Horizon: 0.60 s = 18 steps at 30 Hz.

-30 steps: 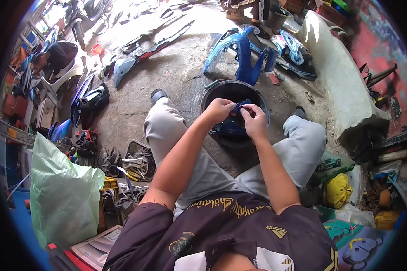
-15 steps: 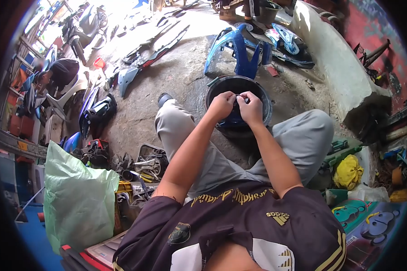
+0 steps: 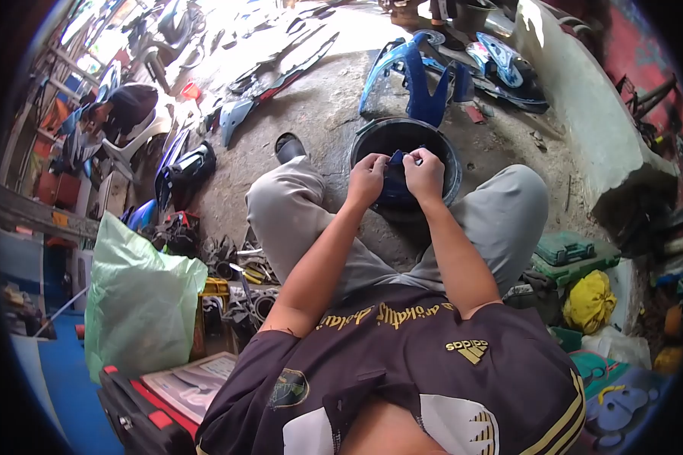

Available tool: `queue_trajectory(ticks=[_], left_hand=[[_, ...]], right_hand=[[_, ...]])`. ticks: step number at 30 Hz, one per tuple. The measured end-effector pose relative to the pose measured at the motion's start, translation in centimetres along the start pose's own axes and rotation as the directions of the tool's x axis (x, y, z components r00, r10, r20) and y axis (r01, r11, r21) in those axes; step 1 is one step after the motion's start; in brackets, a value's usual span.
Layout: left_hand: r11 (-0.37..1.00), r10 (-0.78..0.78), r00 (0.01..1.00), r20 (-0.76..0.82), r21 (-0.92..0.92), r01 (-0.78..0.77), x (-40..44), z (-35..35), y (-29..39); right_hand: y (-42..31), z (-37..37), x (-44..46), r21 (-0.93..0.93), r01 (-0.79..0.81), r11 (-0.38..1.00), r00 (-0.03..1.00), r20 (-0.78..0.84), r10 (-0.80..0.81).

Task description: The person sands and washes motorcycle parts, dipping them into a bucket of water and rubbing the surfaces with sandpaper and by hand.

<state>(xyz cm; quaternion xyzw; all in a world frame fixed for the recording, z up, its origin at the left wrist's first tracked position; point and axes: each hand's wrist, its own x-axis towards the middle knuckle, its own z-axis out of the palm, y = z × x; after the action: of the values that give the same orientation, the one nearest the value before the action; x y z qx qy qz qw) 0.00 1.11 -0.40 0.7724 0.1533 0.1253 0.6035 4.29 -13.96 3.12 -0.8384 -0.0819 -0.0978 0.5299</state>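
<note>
On the head view I've got the left hand [image 3: 367, 179] and right hand [image 3: 425, 174], fingertips closed, pinching a small, angular dark-blue piece [image 3: 396, 158] over the round black bucket [image 3: 391, 134]; down inside, a blue shape [image 3: 392, 188], too dim to identify.

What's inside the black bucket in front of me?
Something dark blue shows in the black bucket. The left hand, right hand and small blue piece cover part; what lies behind them is hidden.

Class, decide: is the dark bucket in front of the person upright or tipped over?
Upright: the dark bucket's round, open mouth faces up toward the head camera.
</note>
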Motion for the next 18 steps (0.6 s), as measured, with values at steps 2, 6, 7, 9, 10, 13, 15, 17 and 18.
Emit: queue_trajectory(ticks=[2,6,7,9,10,13,15,17,18], left_hand=[[0.999,0.016,0.998,-0.058,0.039,-0.014,-0.4,-0.2,0.1],[0.989,0.022,0.997,-0.076,0.146,-0.011,-0.6,-0.1,2.1],[0.984,0.011,0.998,-0.059,0.176,0.000,-0.7,-0.4,2.7],[0.960,-0.025,0.997,0.075,0.280,0.003,-0.4,-0.9,3.9],[0.944,-0.057,0.991,0.119,0.329,0.015,-1.0,-1.1,5.3],[0.880,-0.096,0.984,0.151,0.475,0.013,-1.9,-1.1,7.6],[0.842,-0.065,0.990,0.124,0.540,-0.012,-1.4,-0.6,7.2],[0.917,-0.056,0.995,0.085,0.398,0.017,-1.1,0.0,5.7],[0.954,-0.103,0.990,0.100,0.293,0.070,-0.9,0.0,5.0]], right_hand=[[0.1,0.1,-0.1,0.033,-0.061,0.998,0.998,0.019,0.061],[-0.1,-0.6,0.0,0.091,-0.004,0.996,0.997,0.071,-0.003],[0.6,-0.8,-0.1,0.071,-0.027,0.997,0.997,0.077,0.022],[2.3,-1.1,0.4,0.032,-0.074,0.997,0.995,0.063,0.072],[2.5,-1.3,0.3,0.061,-0.097,0.993,0.994,0.047,0.094],[1.5,-0.8,0.2,0.198,0.039,0.979,0.998,0.048,-0.049],[0.8,-0.5,-0.1,0.212,0.128,0.969,0.987,0.072,-0.146],[1.8,-0.7,-0.4,0.201,0.052,0.978,0.997,0.048,-0.063],[2.0,-0.8,-0.1,0.183,0.033,0.983,0.999,0.028,-0.039]])
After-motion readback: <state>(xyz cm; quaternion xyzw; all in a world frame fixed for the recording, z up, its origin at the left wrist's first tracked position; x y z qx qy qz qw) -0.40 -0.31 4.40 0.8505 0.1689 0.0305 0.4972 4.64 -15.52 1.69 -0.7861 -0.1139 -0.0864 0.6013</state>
